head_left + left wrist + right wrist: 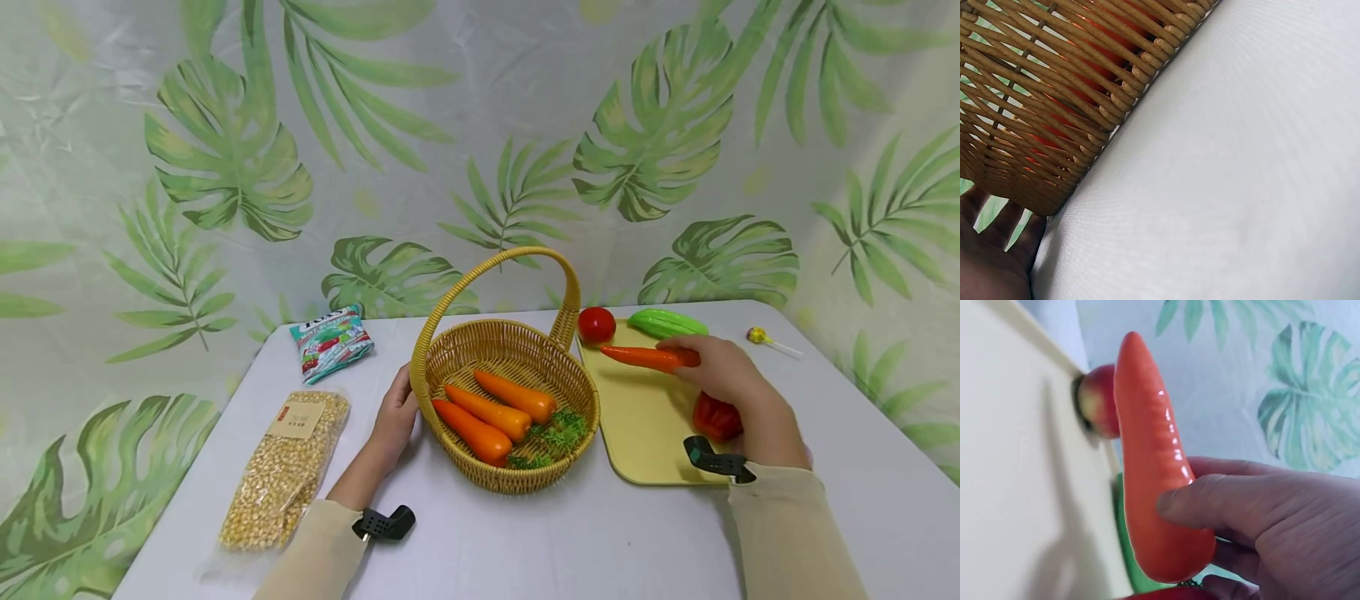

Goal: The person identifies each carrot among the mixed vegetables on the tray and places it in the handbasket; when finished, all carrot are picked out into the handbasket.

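Observation:
My right hand (723, 367) pinches an orange-red carrot (1150, 462) near its thick end, thumb on one side. The carrot is held over a yellow cutting board (637, 433), its tip pointing left. In the head view, my left hand (393, 417) rests against the left side of a wicker basket (487, 479) with a tall handle. The left wrist view shows its fingers (1004, 222) extended along the woven wall. Inside the basket lie three carrots (487, 412) with green leafy tops (558, 433).
A red apple (597, 325) and a green ridged vegetable (667, 322) lie at the board's far edge. A red ridged vegetable (716, 417) is partly behind my right wrist. A lollipop (759, 335) is farther right. On the left are a candy bag (332, 343) and a corn kernel pack (281, 475).

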Tool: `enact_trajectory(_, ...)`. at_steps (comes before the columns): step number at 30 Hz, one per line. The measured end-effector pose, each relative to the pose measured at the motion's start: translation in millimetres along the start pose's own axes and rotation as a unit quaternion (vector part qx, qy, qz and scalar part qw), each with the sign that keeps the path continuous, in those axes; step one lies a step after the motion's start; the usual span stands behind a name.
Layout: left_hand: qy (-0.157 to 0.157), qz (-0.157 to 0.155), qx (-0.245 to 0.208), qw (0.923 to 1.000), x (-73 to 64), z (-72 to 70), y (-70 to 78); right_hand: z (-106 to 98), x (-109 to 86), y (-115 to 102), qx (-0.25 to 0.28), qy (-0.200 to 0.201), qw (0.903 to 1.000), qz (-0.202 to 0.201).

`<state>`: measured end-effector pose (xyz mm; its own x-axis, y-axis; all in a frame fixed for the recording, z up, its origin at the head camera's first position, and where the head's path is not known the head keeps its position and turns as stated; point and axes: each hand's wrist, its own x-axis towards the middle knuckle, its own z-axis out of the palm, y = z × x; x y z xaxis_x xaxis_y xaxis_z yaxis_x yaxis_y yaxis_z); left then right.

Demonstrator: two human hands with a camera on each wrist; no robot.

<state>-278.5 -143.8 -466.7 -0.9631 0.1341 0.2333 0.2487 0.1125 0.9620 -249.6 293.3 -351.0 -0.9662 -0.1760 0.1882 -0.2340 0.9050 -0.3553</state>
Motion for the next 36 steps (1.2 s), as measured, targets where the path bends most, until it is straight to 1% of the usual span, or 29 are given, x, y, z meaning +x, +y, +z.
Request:
enact_trajectory(1,0.001,0.001,0.002,1.0,-0.1,0.2,0.3,3.6,8.9,19.0,0.015,-0.023,0.9996,-0.004)
enact_trajectory(2,0.002,0.001,0.003,1.0,-0.2,0.3,0.6,5.3,16.2,33.7,0.021,-0.04,0.9989,-0.008)
enact_trajectory(3,0.002,0.0,0.002,1.0,-0.3,0.4,0.8,6.0,21.9,44.6,0.028,-0.052,0.9981,-0.013)
enact_trajectory(4,0.003,0.0,0.003,1.0,-0.3,0.5,0.9,6.1,24.8,47.3,0.032,-0.052,0.998,-0.016)
enact_trajectory(6,0.003,-0.001,0.002,1.0,-0.3,0.4,1.2,4.9,26.3,44.3,0.039,-0.042,0.9982,-0.018)
enact_trajectory(8,0.002,-0.002,0.0,1.0,-0.1,0.5,1.5,1.9,25.1,34.5,0.038,-0.035,0.9986,-0.004)
enact_trajectory(11,0.0,-0.003,-0.002,1.0,-0.1,0.2,1.7,-4.2,21.0,19.4,0.052,-0.03,0.9982,0.0)
enact_trajectory(17,-0.001,-0.004,-0.005,1.0,-0.7,-0.6,0.8,-10.6,15.9,4.2,0.082,-0.024,0.9962,-0.018)
enact_trajectory(20,-0.001,-0.003,-0.004,1.0,-0.5,-0.3,0.6,-13.6,14.3,-0.4,0.089,-0.03,0.9951,-0.03)
enact_trajectory(23,-0.001,-0.004,0.0,1.0,-0.2,0.2,1.1,-18.3,11.6,-2.9,0.088,-0.049,0.9942,-0.037)
enact_trajectory(26,-0.003,-0.002,0.0,1.0,-0.2,0.3,2.1,-23.6,7.6,-4.2,0.086,-0.079,0.9926,-0.034)
enact_trajectory(29,-0.006,0.003,-0.003,1.0,0.0,0.0,3.1,-25.6,5.1,-5.9,0.094,-0.105,0.9896,-0.029)
enact_trajectory(30,-0.006,0.003,-0.003,1.0,0.1,-0.1,3.2,-25.3,4.9,-6.3,0.099,-0.109,0.9885,-0.034)
enact_trajectory(33,-0.005,0.002,-0.003,1.0,0.4,-0.6,2.4,-21.9,6.3,-9.8,0.135,-0.129,0.9814,-0.045)
enact_trajectory(36,-0.004,-0.003,-0.001,1.0,-0.1,-0.5,1.7,-16.3,9.6,-16.1,0.178,-0.15,0.9712,-0.049)
